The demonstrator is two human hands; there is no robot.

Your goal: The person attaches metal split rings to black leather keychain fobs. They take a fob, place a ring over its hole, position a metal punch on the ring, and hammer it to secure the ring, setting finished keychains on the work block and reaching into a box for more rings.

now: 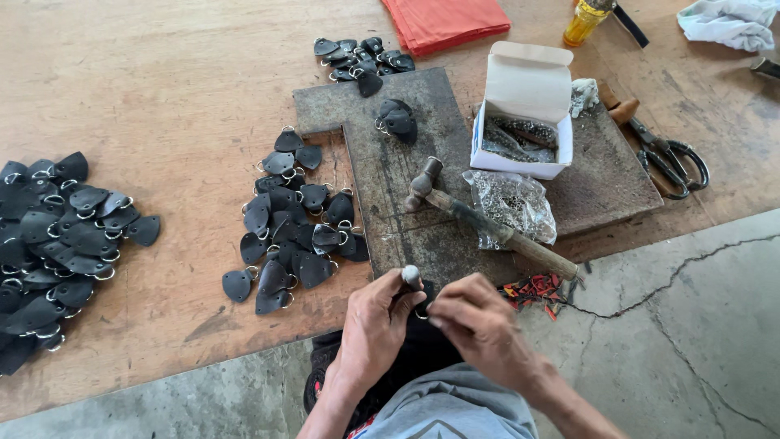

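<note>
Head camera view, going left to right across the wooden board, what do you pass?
Big heap of black leather tabs → smaller heap of tabs → hammer → white box → scissors.

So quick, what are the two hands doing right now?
Left hand: closed around a small metal punch, upright.
Right hand: fingers pinched on a small ring; what else it holds cannot be told.

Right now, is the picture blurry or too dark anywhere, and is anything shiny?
In the head view, daylight is soft and even, with only faint shadows under the hammer. The black leather pieces and white box look sharp. The plastic bag glints a little. The left hand and right hand are clear, but what they pinch is too small to tell.
</note>
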